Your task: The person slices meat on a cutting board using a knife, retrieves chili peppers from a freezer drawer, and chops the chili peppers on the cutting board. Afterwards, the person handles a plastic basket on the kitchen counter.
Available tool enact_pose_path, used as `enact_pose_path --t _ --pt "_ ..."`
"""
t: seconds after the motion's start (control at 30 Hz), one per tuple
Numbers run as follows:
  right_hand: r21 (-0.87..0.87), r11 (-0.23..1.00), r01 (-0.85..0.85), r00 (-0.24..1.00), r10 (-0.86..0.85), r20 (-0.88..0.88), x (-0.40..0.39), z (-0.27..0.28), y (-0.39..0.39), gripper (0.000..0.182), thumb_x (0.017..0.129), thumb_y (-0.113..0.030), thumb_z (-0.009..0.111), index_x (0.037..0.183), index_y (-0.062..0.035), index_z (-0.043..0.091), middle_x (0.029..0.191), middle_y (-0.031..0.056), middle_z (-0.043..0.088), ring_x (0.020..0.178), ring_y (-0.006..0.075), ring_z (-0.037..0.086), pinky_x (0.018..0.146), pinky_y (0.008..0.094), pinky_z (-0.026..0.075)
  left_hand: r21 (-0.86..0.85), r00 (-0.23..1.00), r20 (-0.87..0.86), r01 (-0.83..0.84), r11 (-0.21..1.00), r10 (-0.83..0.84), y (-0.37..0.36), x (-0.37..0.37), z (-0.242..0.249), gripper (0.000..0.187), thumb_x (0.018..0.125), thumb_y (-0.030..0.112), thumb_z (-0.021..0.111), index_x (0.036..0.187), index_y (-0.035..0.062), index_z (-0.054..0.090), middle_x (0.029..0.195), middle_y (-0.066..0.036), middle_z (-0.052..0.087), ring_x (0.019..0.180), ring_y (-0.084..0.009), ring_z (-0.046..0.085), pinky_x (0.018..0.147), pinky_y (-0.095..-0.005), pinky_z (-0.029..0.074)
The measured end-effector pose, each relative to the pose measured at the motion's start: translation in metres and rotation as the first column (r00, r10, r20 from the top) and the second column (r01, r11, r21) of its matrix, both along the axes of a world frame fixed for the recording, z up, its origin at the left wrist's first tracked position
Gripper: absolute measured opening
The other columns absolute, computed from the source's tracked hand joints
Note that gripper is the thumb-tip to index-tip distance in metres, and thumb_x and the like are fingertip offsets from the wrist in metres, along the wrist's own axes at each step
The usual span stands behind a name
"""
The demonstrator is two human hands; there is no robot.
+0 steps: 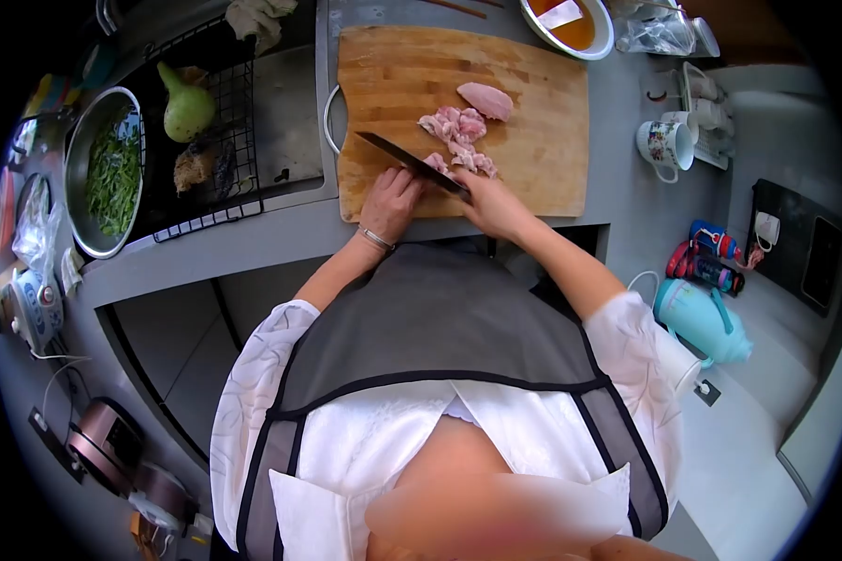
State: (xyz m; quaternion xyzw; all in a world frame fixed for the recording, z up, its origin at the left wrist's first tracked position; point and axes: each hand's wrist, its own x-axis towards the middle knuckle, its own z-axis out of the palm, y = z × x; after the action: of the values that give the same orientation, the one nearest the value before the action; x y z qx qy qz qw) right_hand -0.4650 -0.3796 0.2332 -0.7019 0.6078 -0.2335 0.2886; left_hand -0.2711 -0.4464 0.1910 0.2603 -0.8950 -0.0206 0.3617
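My right hand (494,205) is closed round the handle of a knife (407,161), whose dark blade points up and left over a wooden cutting board (533,140). My left hand (393,198) rests at the board's near edge, just below the blade, with its fingers bent together; whether they hold a bit of meat is hidden. Cut pieces of pink meat (455,124) lie in the middle of the board, and some touch or sit beside the blade. A larger uncut piece of meat (486,100) lies beyond them.
Left of the board is a sink with a black rack (243,150), a green gourd (188,110) and a metal bowl (77,178) of chopped greens. A white bowl (603,37) of orange liquid stands at the back right. Floral mugs (660,143) stand to the right.
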Motion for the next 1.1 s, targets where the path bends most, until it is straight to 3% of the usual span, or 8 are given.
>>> enact_pose_path --t 0.27,0.33,0.47,0.53,0.67,0.87,0.93,1.1 --pt "-0.151 0.985 -0.083 0.996 0.089 0.032 0.006 0.020 -0.015 0.026 0.077 -0.006 0.059 0.103 -0.0035 0.055 0.082 0.0194 0.062 0.081 0.0382 0.060 0.070 0.0455 0.047 0.013 0.999 -0.033 0.014 1.000 -0.014 0.003 0.002 0.004 0.020 0.073 0.005 0.065 0.092 0.0077 0.065 0.092 -0.008 0.059 0.085 -0.0256 0.056 0.074 -0.0361 0.047" --pt "0.084 0.996 -0.015 0.999 0.012 0.036 -0.007 0.027 0.007 0.031 0.077 -0.005 0.057 0.108 -0.0043 0.054 0.083 0.0205 0.062 0.082 0.0396 0.060 0.071 0.0465 0.046 -0.034 0.999 -0.047 -0.028 0.999 0.026 0.005 -0.002 0.005 0.020 0.072 0.005 0.064 0.093 0.0092 0.065 0.092 -0.007 0.059 0.085 -0.0257 0.055 0.074 -0.0359 0.046" --pt "0.161 0.987 -0.014 1.000 0.014 0.001 -0.017 0.014 0.025 0.038 0.076 -0.004 0.057 0.114 -0.0043 0.053 0.081 0.0215 0.061 0.080 0.0384 0.060 0.070 0.0446 0.047 -0.011 1.000 0.029 -0.011 1.000 0.011 0.006 0.001 -0.002 0.022 0.076 0.009 0.058 0.097 0.0077 0.063 0.093 -0.007 0.057 0.085 -0.0247 0.054 0.074 -0.0353 0.044" --pt "0.016 1.000 0.004 0.997 -0.005 0.073 -0.003 0.003 0.013 0.026 0.077 -0.005 0.057 0.103 -0.0020 0.053 0.085 0.0222 0.062 0.085 0.0414 0.059 0.073 0.0469 0.046 -0.005 0.999 0.031 -0.012 1.000 0.013 0.006 0.001 -0.004 0.022 0.076 0.009 0.059 0.097 0.0076 0.063 0.091 -0.006 0.056 0.083 -0.0245 0.054 0.073 -0.0347 0.044" --pt "-0.063 0.998 -0.022 0.998 0.025 0.057 0.025 0.001 -0.039 0.028 0.077 -0.005 0.057 0.104 -0.0012 0.052 0.086 0.0217 0.062 0.086 0.0411 0.059 0.074 0.0465 0.046 0.011 0.999 0.050 0.006 1.000 -0.006 0.005 0.004 -0.005 0.022 0.076 0.009 0.059 0.097 0.0070 0.063 0.090 -0.007 0.057 0.083 -0.0247 0.054 0.072 -0.0347 0.044" --pt "-0.099 0.994 -0.042 0.991 0.054 0.125 0.001 0.017 -0.001 0.044 0.076 -0.005 0.057 0.119 -0.0021 0.051 0.079 0.0196 0.060 0.080 0.0383 0.060 0.070 0.0434 0.046 -0.004 0.999 -0.033 -0.025 1.000 0.025 0.006 0.003 -0.004 0.021 0.076 0.009 0.061 0.097 0.0059 0.062 0.090 -0.007 0.059 0.082 -0.0246 0.056 0.071 -0.0355 0.045" --pt "0.224 0.973 -0.053 0.995 0.032 0.098 -0.007 0.030 0.008 0.033 0.076 -0.007 0.059 0.108 -0.0011 0.053 0.084 0.0219 0.061 0.084 0.0411 0.059 0.073 0.0460 0.047 -0.036 0.999 -0.031 -0.041 0.999 0.040 0.004 0.004 -0.006 0.020 0.076 0.009 0.062 0.096 0.0057 0.062 0.089 -0.007 0.059 0.082 -0.0244 0.055 0.071 -0.0354 0.045" --pt "0.030 0.998 -0.047 0.996 0.045 0.081 0.017 0.000 -0.022 0.033 0.075 -0.007 0.059 0.107 -0.0011 0.053 0.086 0.0223 0.062 0.085 0.0410 0.060 0.074 0.0461 0.047 -0.011 0.999 -0.046 -0.013 1.000 0.012 0.005 0.004 -0.007 0.021 0.072 0.004 0.069 0.092 0.0053 0.062 0.089 -0.007 0.059 0.079 -0.0256 0.055 0.071 -0.0354 0.046"
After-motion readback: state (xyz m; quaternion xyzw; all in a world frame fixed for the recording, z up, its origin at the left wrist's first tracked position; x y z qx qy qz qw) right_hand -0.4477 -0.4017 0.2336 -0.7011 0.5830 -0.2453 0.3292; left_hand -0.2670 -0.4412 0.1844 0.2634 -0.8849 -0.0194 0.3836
